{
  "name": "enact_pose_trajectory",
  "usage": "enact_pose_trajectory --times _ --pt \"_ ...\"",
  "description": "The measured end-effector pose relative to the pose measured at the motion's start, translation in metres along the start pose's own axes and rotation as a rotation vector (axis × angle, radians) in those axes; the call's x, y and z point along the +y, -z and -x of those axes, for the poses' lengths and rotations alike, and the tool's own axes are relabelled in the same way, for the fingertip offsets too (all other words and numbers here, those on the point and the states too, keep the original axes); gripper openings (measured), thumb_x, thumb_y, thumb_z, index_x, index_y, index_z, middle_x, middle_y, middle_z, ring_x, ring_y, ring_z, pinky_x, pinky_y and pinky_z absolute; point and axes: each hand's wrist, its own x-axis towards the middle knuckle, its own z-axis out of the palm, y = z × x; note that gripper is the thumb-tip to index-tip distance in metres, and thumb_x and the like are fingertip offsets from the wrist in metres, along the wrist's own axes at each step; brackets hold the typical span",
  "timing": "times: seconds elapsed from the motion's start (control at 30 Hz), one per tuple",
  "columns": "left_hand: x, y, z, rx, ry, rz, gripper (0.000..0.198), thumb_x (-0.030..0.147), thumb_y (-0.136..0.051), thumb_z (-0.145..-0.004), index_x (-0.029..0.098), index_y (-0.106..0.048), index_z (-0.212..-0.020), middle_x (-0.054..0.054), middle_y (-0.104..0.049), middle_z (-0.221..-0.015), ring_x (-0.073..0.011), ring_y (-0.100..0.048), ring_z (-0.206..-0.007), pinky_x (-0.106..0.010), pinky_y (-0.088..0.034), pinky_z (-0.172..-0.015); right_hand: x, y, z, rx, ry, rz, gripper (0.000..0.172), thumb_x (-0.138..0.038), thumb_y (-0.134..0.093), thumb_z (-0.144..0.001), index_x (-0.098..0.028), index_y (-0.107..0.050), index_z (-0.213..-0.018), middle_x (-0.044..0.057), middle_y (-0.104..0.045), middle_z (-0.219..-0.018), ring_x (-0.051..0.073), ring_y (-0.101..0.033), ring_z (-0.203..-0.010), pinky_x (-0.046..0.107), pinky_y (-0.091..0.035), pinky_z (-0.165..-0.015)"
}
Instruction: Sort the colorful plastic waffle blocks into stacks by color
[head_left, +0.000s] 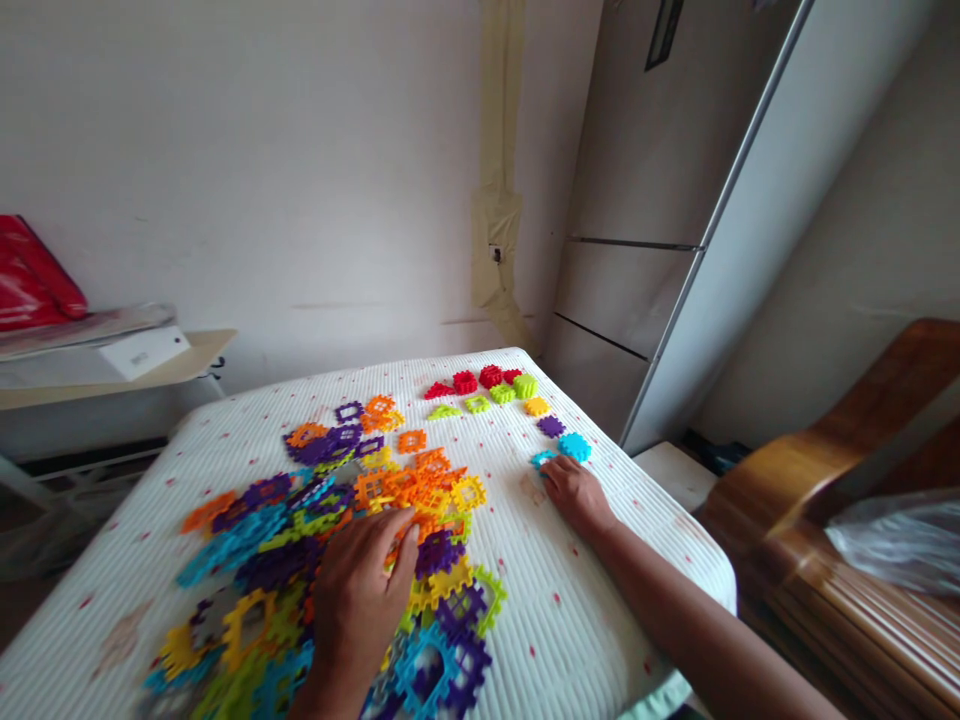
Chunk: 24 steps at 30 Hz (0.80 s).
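Note:
My left hand [360, 580] rests over the near part of a heap of interlocking plastic pieces [259, 540]. Its thumb and index fingertips come close together; whatever they might hold is hidden in the heap. Farther right, my right hand [574, 490] has its fingers closed on a blue square frame piece [541, 458] on the table. Just beyond it lie a stack of blue pieces [575, 446], a purple piece [551, 426] and a yellow-orange piece [536, 406]. A single orange frame [412, 441] sits at the heap's far edge.
Red pieces [465, 382] and lime-green pieces [502, 393] form rows near the far edge of the cloth-covered table [517, 600]. A refrigerator [637, 260] stands behind, and a wooden chair [840, 450] is at the right. A side shelf [202, 355] holds a white box.

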Motion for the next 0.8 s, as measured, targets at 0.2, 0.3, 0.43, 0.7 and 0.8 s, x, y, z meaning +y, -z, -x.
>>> enact_pose_trajectory --times 0.2,0.3,0.43,0.7,0.8 --pt "0.001 0.001 0.001 0.002 0.025 0.020 0.011 0.021 -0.055 -0.085 0.020 -0.061 -0.094 -0.004 -0.070 -0.084 -0.0185 -0.065 -0.079 -0.032 -0.048 -0.079 -0.001 0.000 -0.001 0.013 -0.056 -0.047 0.015 -0.015 -0.048 -0.087 -0.019 -0.062 -0.084 0.005 -0.060 -0.085 0.017 -0.057 -0.082 0.026 -0.043 -0.073" --pt "0.001 0.001 0.000 -0.013 0.053 0.030 0.012 0.021 -0.054 -0.085 0.021 -0.061 -0.094 -0.004 -0.070 -0.084 -0.0182 -0.064 -0.079 -0.032 -0.048 -0.078 -0.001 -0.001 -0.001 0.011 -0.050 -0.065 0.016 -0.015 -0.047 -0.087 -0.020 -0.062 -0.085 0.006 -0.060 -0.086 0.017 -0.057 -0.083 0.026 -0.044 -0.075" --pt "0.004 0.003 -0.001 -0.028 0.116 0.052 0.012 0.021 -0.053 -0.085 0.021 -0.063 -0.092 -0.004 -0.071 -0.083 -0.0184 -0.064 -0.079 -0.033 -0.049 -0.079 0.003 -0.005 0.001 0.028 -0.037 -0.090 0.019 -0.018 -0.044 -0.088 -0.021 -0.063 -0.085 0.006 -0.061 -0.086 0.019 -0.057 -0.083 0.028 -0.045 -0.075" --pt "0.007 0.024 -0.009 0.003 0.469 0.242 0.019 0.027 -0.051 -0.085 0.019 -0.067 -0.091 -0.004 -0.072 -0.087 -0.0171 -0.066 -0.081 -0.029 -0.051 -0.075 0.008 -0.011 0.002 0.069 -0.003 -0.082 0.023 -0.023 -0.042 -0.088 -0.020 -0.064 -0.090 0.009 -0.063 -0.095 0.021 -0.058 -0.088 0.031 -0.047 -0.079" --pt "0.005 0.041 -0.016 -0.148 0.514 0.259 0.020 0.027 -0.051 -0.084 0.019 -0.069 -0.090 -0.003 -0.072 -0.085 -0.0165 -0.066 -0.077 -0.027 -0.051 -0.072 0.002 -0.006 0.004 0.110 0.010 -0.098 0.025 -0.024 -0.040 -0.090 -0.019 -0.064 -0.093 0.010 -0.062 -0.103 0.020 -0.060 -0.091 0.030 -0.048 -0.077"
